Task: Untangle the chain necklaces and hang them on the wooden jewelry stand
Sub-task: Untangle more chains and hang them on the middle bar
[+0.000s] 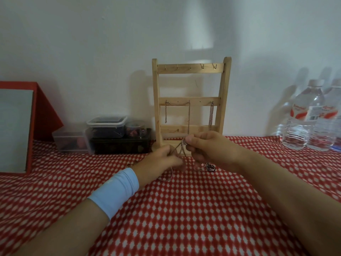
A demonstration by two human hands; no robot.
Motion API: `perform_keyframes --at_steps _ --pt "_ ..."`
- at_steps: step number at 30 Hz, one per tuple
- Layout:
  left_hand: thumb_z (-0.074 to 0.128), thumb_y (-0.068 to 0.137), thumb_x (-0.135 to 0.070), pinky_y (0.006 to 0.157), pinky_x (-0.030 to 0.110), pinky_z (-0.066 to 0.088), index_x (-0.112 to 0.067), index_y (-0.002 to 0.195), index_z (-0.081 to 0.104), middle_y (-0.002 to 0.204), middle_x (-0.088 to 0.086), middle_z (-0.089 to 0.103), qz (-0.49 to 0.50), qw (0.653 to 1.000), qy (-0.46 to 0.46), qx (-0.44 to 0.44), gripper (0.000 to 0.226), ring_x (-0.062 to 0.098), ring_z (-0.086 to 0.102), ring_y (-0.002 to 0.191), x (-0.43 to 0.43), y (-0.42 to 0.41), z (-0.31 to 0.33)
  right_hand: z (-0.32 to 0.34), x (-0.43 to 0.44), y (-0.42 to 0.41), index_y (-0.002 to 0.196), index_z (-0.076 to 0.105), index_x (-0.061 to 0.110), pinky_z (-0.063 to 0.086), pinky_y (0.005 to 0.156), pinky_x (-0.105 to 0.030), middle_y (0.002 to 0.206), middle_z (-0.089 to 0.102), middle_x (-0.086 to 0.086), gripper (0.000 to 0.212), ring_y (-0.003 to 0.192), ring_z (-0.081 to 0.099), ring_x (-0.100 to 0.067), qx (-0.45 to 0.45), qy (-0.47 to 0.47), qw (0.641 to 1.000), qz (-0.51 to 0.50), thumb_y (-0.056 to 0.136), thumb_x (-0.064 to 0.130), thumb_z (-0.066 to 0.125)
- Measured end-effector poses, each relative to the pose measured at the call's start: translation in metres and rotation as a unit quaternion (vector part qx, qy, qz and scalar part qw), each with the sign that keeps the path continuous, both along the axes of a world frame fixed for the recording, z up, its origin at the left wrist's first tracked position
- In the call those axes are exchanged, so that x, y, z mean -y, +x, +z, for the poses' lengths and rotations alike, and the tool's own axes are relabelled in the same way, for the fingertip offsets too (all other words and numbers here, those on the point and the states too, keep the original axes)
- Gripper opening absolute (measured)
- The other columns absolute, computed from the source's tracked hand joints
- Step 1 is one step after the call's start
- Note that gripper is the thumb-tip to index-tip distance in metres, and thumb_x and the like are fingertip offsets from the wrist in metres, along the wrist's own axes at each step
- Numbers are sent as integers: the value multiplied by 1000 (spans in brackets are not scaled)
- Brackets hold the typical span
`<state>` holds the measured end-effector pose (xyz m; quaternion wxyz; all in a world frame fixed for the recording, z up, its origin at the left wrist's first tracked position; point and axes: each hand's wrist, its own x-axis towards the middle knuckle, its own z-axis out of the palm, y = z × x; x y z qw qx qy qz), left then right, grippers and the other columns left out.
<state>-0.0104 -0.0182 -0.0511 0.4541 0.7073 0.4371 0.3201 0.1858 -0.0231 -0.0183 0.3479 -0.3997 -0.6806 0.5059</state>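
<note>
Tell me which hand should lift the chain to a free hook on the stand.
Right, probably. The right hand pinches the chain higher, nearest the stand; the left hand holds it lower, near the tablecloth.

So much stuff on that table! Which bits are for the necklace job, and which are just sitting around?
For the job:
- wooden stand
- chains already hung
- tangled chain held between left hand and right hand

Just sitting around:
- plastic boxes
- water bottles
- red box
</note>
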Motion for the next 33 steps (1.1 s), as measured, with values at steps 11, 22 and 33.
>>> perform_keyframes --at_steps 11,22,33 --pt "55 95 -38 79 30 49 -33 81 64 84 -16 66 82 964 188 -171 18 -1 61 81 -6 -22 16 -3 1 1 87 57 9 57 62 -28 65 50 1 34 55 47 -13 63 -3 998 -27 108 33 44" --pt "79 78 -26 81 8 51 -27 96 79 93 -16 76 118 988 98 33 19 -9 66 90 6 4 7 -5 4 -4 86 75 19 47 51 -14 59 61 -2 25 48 55 -6 149 69 985 -48 101 30 58" --pt "77 80 -29 78 17 52 -27 91 76 75 -12 75 99 992 72 8 11 -3 67 70 8 -3 14 -6 2 -5 82 74 13 48 61 -26 64 65 -8 29 58 56 -19 147 69 983 -89 99 35 64"
